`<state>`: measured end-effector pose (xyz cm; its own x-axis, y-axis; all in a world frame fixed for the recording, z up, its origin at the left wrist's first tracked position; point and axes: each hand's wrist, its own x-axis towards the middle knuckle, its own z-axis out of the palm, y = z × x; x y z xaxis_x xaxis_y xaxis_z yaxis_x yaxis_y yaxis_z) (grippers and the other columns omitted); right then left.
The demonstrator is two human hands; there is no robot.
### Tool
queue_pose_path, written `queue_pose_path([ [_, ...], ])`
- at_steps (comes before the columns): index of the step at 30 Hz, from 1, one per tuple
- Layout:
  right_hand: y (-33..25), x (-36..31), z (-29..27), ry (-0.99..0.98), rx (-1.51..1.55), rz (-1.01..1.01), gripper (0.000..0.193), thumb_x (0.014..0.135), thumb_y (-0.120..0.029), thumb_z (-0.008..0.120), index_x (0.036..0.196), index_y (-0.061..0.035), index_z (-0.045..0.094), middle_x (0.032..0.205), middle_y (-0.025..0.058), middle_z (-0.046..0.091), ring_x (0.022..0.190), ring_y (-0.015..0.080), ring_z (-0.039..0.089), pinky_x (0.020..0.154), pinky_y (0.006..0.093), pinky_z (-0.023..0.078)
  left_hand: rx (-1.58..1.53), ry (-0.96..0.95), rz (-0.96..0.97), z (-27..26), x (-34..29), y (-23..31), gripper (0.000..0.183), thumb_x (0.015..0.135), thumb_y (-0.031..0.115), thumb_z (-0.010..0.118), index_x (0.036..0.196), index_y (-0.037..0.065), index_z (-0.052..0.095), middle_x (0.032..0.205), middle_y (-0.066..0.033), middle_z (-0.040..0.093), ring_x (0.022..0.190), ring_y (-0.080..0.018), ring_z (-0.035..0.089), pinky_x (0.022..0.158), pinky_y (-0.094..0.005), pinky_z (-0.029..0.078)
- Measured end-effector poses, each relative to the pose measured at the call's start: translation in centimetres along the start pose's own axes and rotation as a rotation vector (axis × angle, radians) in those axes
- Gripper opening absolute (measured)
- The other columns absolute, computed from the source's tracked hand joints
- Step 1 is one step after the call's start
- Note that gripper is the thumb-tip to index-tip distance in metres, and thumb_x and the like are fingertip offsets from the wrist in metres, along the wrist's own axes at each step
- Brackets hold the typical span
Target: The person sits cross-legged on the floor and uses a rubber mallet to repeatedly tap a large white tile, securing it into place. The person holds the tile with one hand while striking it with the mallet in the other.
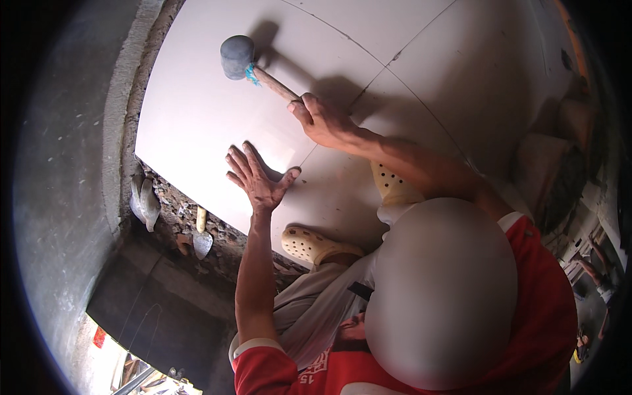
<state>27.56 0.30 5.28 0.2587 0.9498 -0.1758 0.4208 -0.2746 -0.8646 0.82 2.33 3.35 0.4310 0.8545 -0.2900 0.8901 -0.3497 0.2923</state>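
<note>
My right hand (324, 124) is wrapped round the wooden handle of a rubber mallet (237, 58). The mallet's grey head points to the far left, and blue material is tied where head meets handle. Its shadow falls on the pale floor tile (191, 112) beneath; whether the head touches the tile I cannot tell. Nearer to me, my left hand (264, 184) is open over the same tile, palm down with fingers spread, holding nothing. Dark joint lines run between this tile and its neighbours.
Rough rubble and mortar border the tile's left edge, where a small trowel (203, 243) and a pale plastic bag (145, 203) lie. A grey wall (66, 158) rises at left. My perforated cream clogs (308, 245) rest on the tiles. Brownish blocks (543, 168) stand at right.
</note>
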Motion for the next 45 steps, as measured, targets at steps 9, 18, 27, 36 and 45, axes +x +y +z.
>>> queue_pose_path([
  [9,3.6,-2.0,1.8,0.161,-0.021,-0.185,0.037,0.112,-0.034,0.059,0.100,0.0011,0.059,0.076,0.0225,0.063,0.066,0.0380,0.062,0.063,0.0492,0.049,0.027,-0.014,-0.012,-0.4,0.4,0.8,0.156,0.064,0.105,0.058,0.170,-0.001,0.015,0.173,-0.0394,0.003,0.162,-0.0559,-0.004,0.123,-0.0766,-0.001],
  [18,7.9,1.2,-3.9,-0.047,-0.470,-0.114,0.056,0.113,-0.048,0.051,0.117,0.0047,0.068,0.094,0.0280,0.070,0.088,0.0444,0.069,0.080,0.0509,0.053,-0.237,0.138,-0.145,1.6,-1.4,1.6,0.132,0.073,0.086,0.075,0.173,0.018,0.021,0.176,-0.0328,0.004,0.163,-0.0535,-0.001,0.126,-0.0745,0.008],
  [27,3.3,5.1,-8.0,-0.293,-0.690,-0.238,0.054,0.110,-0.047,0.055,0.121,0.0048,0.066,0.107,0.0338,0.072,0.102,0.0544,0.068,0.088,0.0561,0.052,-0.298,0.288,-0.406,3.4,-4.0,4.4,0.119,0.079,0.091,0.060,0.171,0.023,0.028,0.178,-0.0264,0.010,0.165,-0.0468,0.001,0.127,-0.0745,-0.001],
  [36,-4.3,6.2,-3.9,-0.494,0.004,0.155,0.056,0.113,-0.047,0.048,0.130,0.0051,0.060,0.083,0.0109,0.059,0.069,0.0205,0.060,0.057,0.0342,0.046,-0.191,0.270,-0.445,3.3,-4.1,5.4,0.111,0.088,0.088,0.054,0.172,0.023,0.023,0.177,-0.0233,0.013,0.164,-0.0471,0.006,0.125,-0.0783,0.009],
  [45,-4.1,9.9,-3.3,-0.264,0.061,0.367,0.054,0.112,-0.054,0.051,0.120,-0.0015,0.058,0.073,-0.0040,0.044,0.054,0.0053,0.039,0.041,0.0243,0.032,-0.172,0.248,-0.484,2.3,-3.8,6.5,0.113,0.088,0.084,0.057,0.172,0.017,0.022,0.176,-0.0276,0.012,0.163,-0.0514,0.003,0.121,-0.0822,0.007],
])
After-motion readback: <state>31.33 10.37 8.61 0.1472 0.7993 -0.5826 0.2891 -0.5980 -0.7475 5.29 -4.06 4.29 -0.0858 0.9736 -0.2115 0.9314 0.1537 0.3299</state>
